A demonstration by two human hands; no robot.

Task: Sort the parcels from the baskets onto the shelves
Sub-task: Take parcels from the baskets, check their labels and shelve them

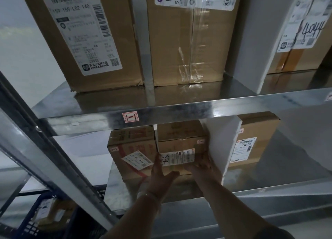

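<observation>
A small brown parcel [181,145] with a white label stands on the lower metal shelf [269,174], between a red-taped box [133,152] on its left and a white foam divider [222,145] on its right. My left hand [160,174] presses flat against the parcel's front left edge, fingers extended. My right hand [203,167] grips its lower right corner beside the divider. A blue basket [36,213] with more parcels sits at the bottom left on the floor.
The upper shelf [161,109] carries two large cardboard boxes [84,39], a white divider and another labelled box [301,41] at right. Another box [251,143] stands right of the lower divider. A slanted metal upright [53,163] crosses the left side.
</observation>
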